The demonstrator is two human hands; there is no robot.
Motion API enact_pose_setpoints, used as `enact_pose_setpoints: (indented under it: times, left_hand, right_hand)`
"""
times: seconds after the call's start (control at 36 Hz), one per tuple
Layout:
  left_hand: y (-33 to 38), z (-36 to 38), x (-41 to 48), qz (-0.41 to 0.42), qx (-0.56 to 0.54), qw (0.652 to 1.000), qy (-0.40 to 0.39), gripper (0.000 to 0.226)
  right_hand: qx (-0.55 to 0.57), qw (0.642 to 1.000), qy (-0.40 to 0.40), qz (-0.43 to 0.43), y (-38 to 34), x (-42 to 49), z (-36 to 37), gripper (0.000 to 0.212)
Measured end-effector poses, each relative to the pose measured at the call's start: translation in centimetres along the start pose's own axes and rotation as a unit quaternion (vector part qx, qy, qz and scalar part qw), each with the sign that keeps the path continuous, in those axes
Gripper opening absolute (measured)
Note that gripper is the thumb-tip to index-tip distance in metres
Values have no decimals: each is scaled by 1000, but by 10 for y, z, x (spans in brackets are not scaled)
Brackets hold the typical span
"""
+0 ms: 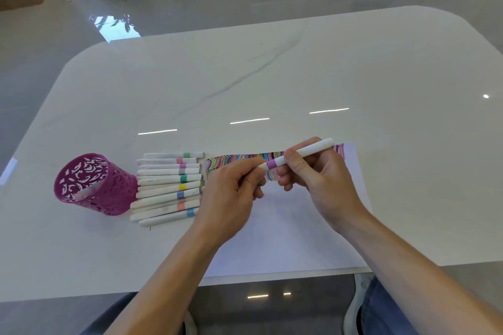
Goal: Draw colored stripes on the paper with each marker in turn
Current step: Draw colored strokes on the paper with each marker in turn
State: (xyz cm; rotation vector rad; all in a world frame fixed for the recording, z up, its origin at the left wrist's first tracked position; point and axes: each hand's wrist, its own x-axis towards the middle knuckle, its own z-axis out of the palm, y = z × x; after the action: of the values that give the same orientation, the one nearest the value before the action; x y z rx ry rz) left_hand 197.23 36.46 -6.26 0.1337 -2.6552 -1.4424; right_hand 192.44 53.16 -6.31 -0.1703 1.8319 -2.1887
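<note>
Nearest, two bare forearms, stretched over the near edge of the paper [285, 239] and meeting above its far edge. Right hand [318, 177] wrapped round the barrel of the purple-banded marker [299, 156], thumb and fingers curled just right of the band, rear end poking out beyond the knuckles. Left hand [231, 190] with fingers curled, thumb and forefinger pinching the short white end left of the band; cap or bare tip under those fingertips not clear. Long axis from low left to high right, lifted off the paper, roughly in line with the stripe band [234, 159] along the paper's far edge. Probably uncapping or capping, so the next move a straight pull or push along that axis, left hand toward the paper's left side, right hand holding firm; both hands equally near, one on each side of the purple band. Counted: one marker in hand; one sheet; one run of stripes, from the paper's far left corner almost to its far right corner; one row of markers [168, 187] lying flat just left of the paper, nine colour bands plain, perhaps eleven barrels, unsure where overlapping; one magenta cut-work cup [92, 185] left of that row, seemingly tipped on its side; all on one white table [299, 62].
</note>
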Motion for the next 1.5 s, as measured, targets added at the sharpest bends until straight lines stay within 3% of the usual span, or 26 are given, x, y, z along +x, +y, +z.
enact_pose_setpoints:
  times: [0.42,0.67,0.81,0.94,1.17,1.31,1.5]
  left_hand:
    - [3,-1,-3,-7,-11,1000,-15,18]
    - [7,-11,4,-74,-178,981,-7,15]
    - [5,-21,7,-110,-275,954,37,15]
    - [8,-31,5,-102,-291,948,81,14]
    - [10,-44,-3,-65,-263,952,144,12]
    - [2,-61,-13,-22,-140,975,173,16]
    - [1,-89,-24,44,-11,970,241,20]
  right_hand:
    - [1,1000,-15,6,-1,0,-1,15]
    - [-32,997,-53,35,-16,13,-9,12]
    - [-24,998,11,54,-20,21,-18,9]
    - [-68,994,33,82,-12,24,-17,9]
    - [-166,983,-10,77,3,17,3,4]
    - [-231,968,-59,79,10,12,13,2]
    - [-306,948,-86,32,21,3,33,6]
